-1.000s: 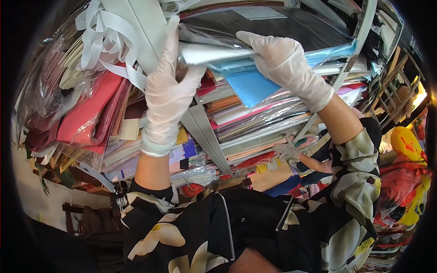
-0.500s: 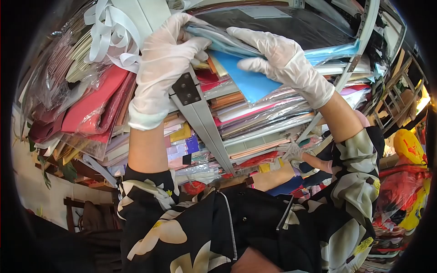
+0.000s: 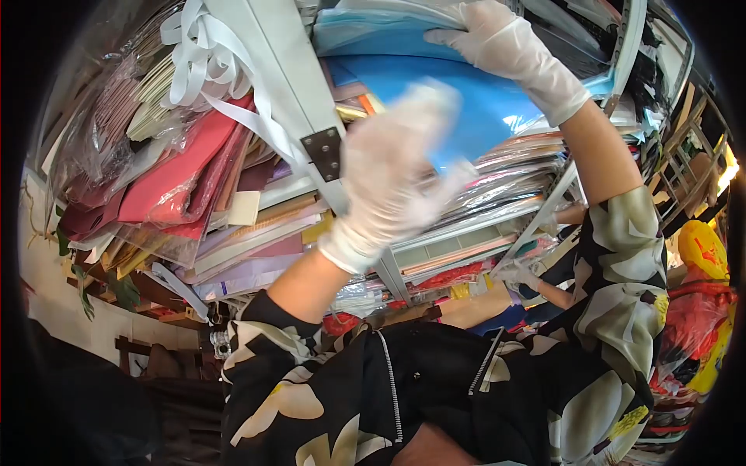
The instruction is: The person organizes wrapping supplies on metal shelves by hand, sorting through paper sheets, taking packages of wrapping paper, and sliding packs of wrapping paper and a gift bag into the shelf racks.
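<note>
In a white glove, my right hand [image 3: 505, 46] pinches the front edge of a stack of plastic-wrapped sheets [image 3: 381, 29], holding it raised. Under the lifted stack a bright blue sheet [image 3: 482, 89] shows, its surface glossy. My left hand [image 3: 392, 167], also gloved in white, is in front of the blue sheet's left part; motion blurs it, but thumb and fingers look spread and nothing shows in it. Whether it touches the blue sheet I cannot tell.
Grey metal shelf posts [image 3: 268, 54] frame the stacks. Red wrapped sheets [image 3: 175, 175] hang out at the left, near loose white ribbon [image 3: 206, 62]. More wrapped packs [image 3: 505, 182] lie below. Another person's gloved hand [image 3: 521, 276] is low on the right; yellow and red bags [image 3: 703, 248] are beyond.
My left hand has let go of the wrapped stack's edge and moved down and right. My right hand has risen with the stack, uncovering more of the blue sheet.
</note>
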The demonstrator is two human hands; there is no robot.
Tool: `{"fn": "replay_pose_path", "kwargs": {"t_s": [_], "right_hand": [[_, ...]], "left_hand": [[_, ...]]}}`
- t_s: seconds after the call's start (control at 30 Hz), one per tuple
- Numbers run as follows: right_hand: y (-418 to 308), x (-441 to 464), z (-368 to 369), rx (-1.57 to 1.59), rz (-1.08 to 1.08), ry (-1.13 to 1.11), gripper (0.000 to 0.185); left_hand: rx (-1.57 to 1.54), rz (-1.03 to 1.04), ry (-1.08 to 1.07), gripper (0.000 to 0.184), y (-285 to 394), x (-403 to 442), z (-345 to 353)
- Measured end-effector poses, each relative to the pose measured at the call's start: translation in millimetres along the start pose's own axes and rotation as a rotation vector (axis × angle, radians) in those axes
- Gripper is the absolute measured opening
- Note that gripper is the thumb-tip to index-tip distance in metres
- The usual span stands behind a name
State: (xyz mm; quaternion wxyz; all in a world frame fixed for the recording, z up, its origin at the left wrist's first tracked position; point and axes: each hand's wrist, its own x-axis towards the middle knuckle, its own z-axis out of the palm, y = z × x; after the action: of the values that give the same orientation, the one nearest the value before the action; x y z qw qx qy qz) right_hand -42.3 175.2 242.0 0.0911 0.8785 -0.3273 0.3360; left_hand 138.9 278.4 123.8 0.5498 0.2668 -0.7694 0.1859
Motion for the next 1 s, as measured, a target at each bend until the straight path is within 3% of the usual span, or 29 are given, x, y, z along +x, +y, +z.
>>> {"fn": "replay_pose_path", "kwargs": {"t_s": [0.07,0.13,0.23,0.43,0.53,0.63,0.77,0.9,1.0], "right_hand": [[-5,0,-3,0.004,0.04,-0.013,0.031],[-6,0,-4,-0.029,0.075,-0.04,0.034],[3,-9,4,-0.209,0.067,0.018,0.034],[26,-48,-1,-0.047,-0.033,0.045,0.032],[29,-61,-11,0.013,-0.194,0.135,0.018],[34,-73,-18,0.08,-0.152,0.078,0.019],[35,-81,-11,-0.073,-0.162,0.134,0.015],[36,-84,-10,-0.089,-0.145,0.141,0.02],[36,-83,-9,-0.055,-0.14,0.129,0.023]], "left_hand": [[0.235,0.132,-0.152,0.061,14,1,13],[0.383,0.13,-0.181,0.058,16,0,32],[0.409,0.15,-0.251,0.051,-11,-11,40],[0.253,0.113,-0.194,0.03,-9,10,28],[0.147,0.104,-0.144,0.018,-15,23,28],[0.156,0.088,-0.185,0.016,-12,38,20],[0.224,0.011,-0.21,0.012,-10,42,11],[0.175,-0.073,-0.126,0.013,-3,41,-2],[-0.149,-0.25,-0.027,0.012,-10,31,9]]}}
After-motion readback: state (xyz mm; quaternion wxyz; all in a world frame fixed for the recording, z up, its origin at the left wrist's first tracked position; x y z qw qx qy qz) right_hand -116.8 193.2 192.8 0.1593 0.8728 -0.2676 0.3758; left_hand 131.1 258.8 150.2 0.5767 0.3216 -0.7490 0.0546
